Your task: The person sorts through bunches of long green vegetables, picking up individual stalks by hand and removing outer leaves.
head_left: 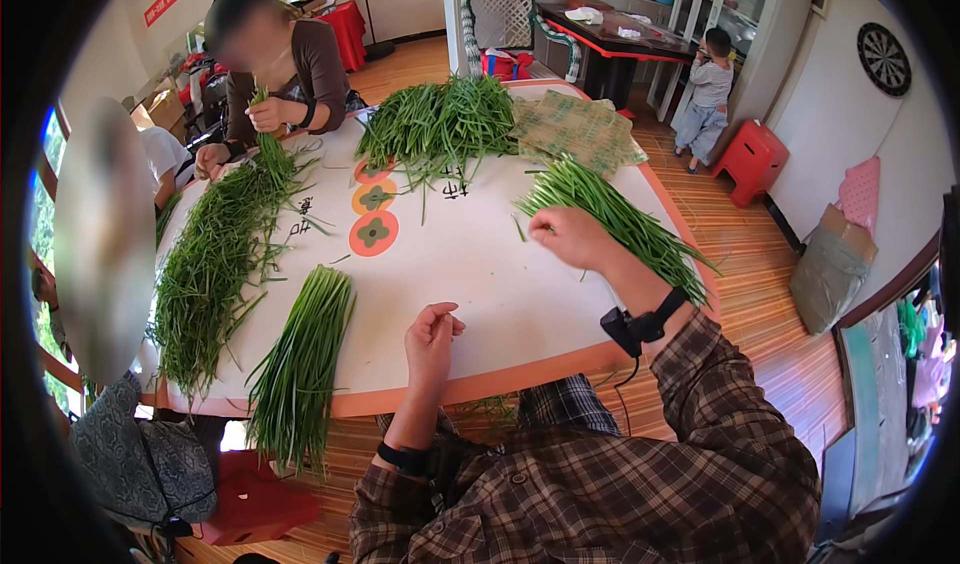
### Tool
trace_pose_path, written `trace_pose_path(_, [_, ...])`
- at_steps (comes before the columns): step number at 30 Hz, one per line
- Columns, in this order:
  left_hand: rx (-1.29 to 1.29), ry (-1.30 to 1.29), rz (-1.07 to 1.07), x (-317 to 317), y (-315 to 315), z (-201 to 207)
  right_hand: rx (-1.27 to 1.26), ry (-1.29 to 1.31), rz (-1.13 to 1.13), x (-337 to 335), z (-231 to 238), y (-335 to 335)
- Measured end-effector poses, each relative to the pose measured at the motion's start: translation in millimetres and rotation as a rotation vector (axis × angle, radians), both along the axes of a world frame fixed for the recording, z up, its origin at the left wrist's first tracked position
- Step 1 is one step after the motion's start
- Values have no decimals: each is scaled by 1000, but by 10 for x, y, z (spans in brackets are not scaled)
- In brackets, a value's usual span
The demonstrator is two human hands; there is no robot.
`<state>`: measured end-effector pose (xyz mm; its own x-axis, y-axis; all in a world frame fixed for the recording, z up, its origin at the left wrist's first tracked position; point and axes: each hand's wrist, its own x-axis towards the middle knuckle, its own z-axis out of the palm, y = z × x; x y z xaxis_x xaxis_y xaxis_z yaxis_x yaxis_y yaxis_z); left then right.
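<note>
My left hand [434, 344] hovers over the near edge of the table [470, 264], its fingers loosely curled together with nothing visible in them. To its left lies a neat bunch of long green garlic chives [305, 359], its leaf ends drooping past the table edge. My right hand [572, 236] is closed, fingertips curled down beside a second bunch of chives [620, 219] on the right. Whatever those fingertips may pinch is hidden. A short green scrap [519, 229] lies by them.
A large chive pile [440, 124] sits at the far side next to patterned brown sheets [580, 129]. Along the left runs a loose heap [215, 274], where a co-worker's hand [268, 116] grips a bundle. Red stools [750, 162] and a small child [705, 99] are beyond the table.
</note>
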<state>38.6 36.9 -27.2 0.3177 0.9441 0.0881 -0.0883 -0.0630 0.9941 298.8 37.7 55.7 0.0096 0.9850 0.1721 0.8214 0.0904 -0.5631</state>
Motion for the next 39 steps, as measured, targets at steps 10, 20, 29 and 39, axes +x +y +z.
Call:
trace_pose_path(10, [57,6,-30,9,-7,-47,-65,-395,-364,556,-103,289])
trace_pose_path(20, [94,46,-6,20,8,-76,160,-71,-386,434,492,173])
trace_pose_path(29, [21,-73,4,-43,-31,43,-244,1154,304,-493,468,-52])
trace_pose_path(39, [15,-57,-79,-75,-9,13,-474,1492,116,-1392,-577,-138])
